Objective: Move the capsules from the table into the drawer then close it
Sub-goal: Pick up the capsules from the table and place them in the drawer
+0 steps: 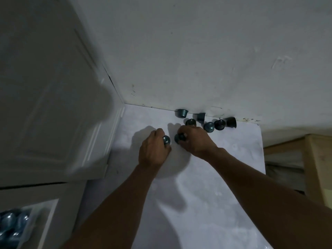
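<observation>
Several dark blue-green capsules (209,127) lie on the white table (206,186) near the back wall, some upright, some tipped. My left hand (153,150) grips one capsule (166,140) with curled fingers, just above the tabletop. To its right, my right hand (195,141) holds another capsule (179,137). The two hands are close together, in front of the loose capsules. At the bottom left an open drawer (48,218) holds several blue capsules (10,225).
A white cabinet with panelled doors (50,105) stands to the left of the table, against its edge. A scuffed white wall (197,60) runs behind. A wooden frame (312,168) stands off the table's right edge.
</observation>
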The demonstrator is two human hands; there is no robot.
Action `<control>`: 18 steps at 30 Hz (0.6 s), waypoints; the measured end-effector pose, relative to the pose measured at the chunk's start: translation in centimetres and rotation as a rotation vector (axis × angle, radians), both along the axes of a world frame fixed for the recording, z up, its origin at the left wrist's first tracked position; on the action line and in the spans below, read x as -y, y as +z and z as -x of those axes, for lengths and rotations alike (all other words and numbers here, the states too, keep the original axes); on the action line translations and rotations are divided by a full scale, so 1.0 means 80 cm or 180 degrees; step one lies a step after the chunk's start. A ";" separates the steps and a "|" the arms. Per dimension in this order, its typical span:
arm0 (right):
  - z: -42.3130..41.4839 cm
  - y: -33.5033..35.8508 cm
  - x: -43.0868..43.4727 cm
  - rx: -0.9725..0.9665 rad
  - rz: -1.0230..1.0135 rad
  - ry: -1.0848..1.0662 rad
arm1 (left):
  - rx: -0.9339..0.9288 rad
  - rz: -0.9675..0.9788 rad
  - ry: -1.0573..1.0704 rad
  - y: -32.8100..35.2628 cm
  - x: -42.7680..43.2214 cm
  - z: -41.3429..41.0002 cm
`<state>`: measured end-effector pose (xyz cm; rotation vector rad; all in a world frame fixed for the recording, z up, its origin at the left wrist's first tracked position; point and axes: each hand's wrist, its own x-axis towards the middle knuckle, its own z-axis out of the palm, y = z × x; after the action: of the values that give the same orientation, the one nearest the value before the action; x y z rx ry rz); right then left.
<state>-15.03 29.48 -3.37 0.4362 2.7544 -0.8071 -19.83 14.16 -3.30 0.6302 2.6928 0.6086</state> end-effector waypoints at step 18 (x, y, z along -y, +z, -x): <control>-0.054 0.054 0.020 -0.0211 -0.0084 -0.0349 | 0.0077 -0.0339 0.0143 0.032 0.028 -0.025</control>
<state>-10.74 27.91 0.99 0.5804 2.8257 -0.8258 -17.82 11.89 -0.77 0.5865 2.6725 0.7709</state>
